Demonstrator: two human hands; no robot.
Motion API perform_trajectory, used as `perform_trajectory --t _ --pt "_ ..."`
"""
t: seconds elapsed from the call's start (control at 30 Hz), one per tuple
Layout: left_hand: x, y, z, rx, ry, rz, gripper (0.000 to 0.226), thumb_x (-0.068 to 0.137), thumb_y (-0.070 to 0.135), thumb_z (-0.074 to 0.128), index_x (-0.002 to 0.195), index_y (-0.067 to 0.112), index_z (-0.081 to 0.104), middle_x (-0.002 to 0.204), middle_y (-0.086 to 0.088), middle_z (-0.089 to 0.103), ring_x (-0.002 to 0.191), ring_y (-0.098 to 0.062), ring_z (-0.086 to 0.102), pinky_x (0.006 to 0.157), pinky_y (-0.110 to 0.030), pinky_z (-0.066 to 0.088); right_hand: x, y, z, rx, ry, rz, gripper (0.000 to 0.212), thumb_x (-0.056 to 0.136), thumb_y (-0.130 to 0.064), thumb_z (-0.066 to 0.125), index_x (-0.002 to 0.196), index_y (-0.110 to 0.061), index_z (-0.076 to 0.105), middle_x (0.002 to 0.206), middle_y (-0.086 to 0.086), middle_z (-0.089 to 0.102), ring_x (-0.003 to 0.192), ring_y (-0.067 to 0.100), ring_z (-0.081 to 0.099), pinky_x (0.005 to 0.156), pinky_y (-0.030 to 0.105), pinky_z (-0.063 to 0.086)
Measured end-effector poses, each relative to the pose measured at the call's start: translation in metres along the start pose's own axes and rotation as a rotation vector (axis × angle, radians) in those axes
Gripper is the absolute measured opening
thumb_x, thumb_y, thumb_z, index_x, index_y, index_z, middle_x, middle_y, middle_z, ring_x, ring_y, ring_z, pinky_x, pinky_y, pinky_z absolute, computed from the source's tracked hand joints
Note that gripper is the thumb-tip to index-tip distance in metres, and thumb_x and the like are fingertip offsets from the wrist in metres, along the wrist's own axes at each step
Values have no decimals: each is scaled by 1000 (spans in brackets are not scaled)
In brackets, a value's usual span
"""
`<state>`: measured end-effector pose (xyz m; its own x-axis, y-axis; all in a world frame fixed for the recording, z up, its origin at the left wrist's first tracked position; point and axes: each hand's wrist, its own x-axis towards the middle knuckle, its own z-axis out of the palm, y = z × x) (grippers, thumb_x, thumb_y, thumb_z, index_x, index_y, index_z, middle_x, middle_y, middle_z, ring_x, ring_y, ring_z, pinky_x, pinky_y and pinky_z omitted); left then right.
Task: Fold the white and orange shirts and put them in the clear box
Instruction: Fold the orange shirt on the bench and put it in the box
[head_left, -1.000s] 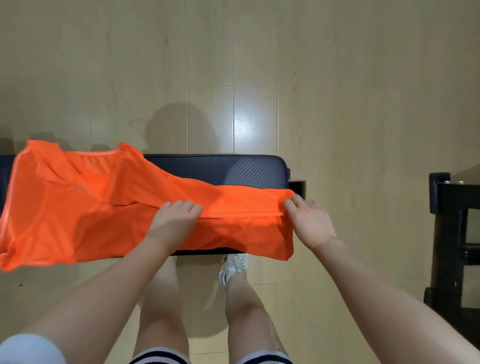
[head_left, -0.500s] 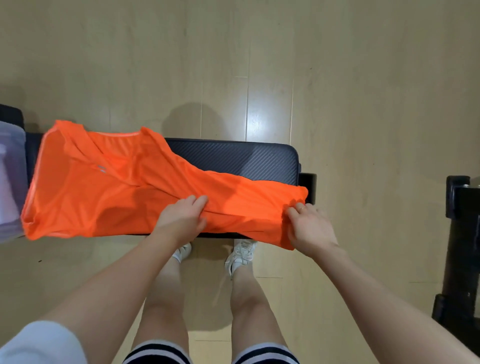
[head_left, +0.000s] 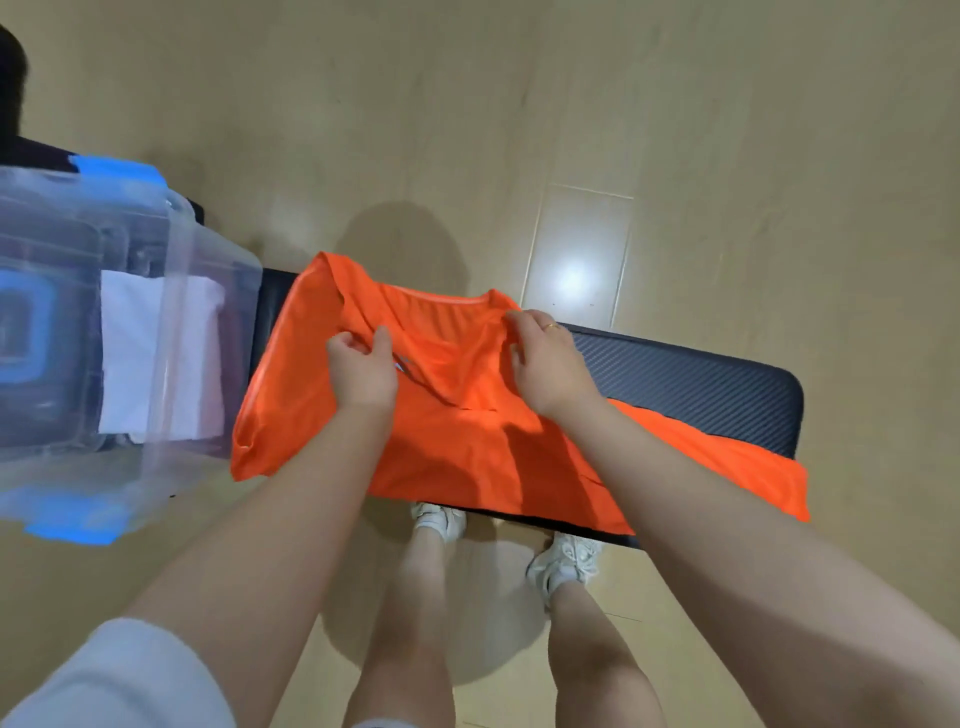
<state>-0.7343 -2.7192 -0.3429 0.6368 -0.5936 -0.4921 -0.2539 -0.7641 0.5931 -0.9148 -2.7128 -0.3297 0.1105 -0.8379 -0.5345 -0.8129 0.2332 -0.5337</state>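
Note:
The orange shirt (head_left: 467, 441) lies spread lengthwise over a black padded bench (head_left: 691, 384), its collar end toward the left. My left hand (head_left: 363, 369) pinches the orange fabric near the left shoulder. My right hand (head_left: 545, 364) grips the cloth at the collar's right side. At the left stands the clear box (head_left: 171, 322) with blue latches. A folded white shirt (head_left: 130, 358) lies inside it.
The bench stands on a pale wooden floor (head_left: 675, 130). My legs and white shoes (head_left: 566, 561) are just below the bench's near edge. The shirt's hem hangs over the bench's right front edge. A dark object (head_left: 10, 88) shows at the far left top.
Both hands left the shirt's hem end and moved left to the collar end, where they now hold the fabric. My view swung left, bringing the clear box into sight.

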Motion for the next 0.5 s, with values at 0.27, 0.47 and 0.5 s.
perform_trajectory --t 0.27,0.47,0.5 --pt "69 21 16 111 -45 -100 41 78 33 68 104 2 60 107 -16 65 99 -31 62 89 -40 49 44 -25 16 -59 151 95 31 87 -13 49 118 -9 52 114 16 60 106 39 49 91 42 39" --pt "68 27 -16 -167 -89 67 25 88 21 52 65 11 55 69 -11 56 72 -18 44 72 -35 41 58 -29 10 29 87 101 21 84 -16 59 104 -13 61 101 14 62 101 34 54 87 41 44" --pt "66 28 -27 -310 -123 48 20 90 20 51 77 9 62 74 -6 59 73 -12 47 72 -30 43 60 -30 9 42 66 94 19 84 -18 60 103 -14 63 100 14 61 101 33 54 89 41 45"
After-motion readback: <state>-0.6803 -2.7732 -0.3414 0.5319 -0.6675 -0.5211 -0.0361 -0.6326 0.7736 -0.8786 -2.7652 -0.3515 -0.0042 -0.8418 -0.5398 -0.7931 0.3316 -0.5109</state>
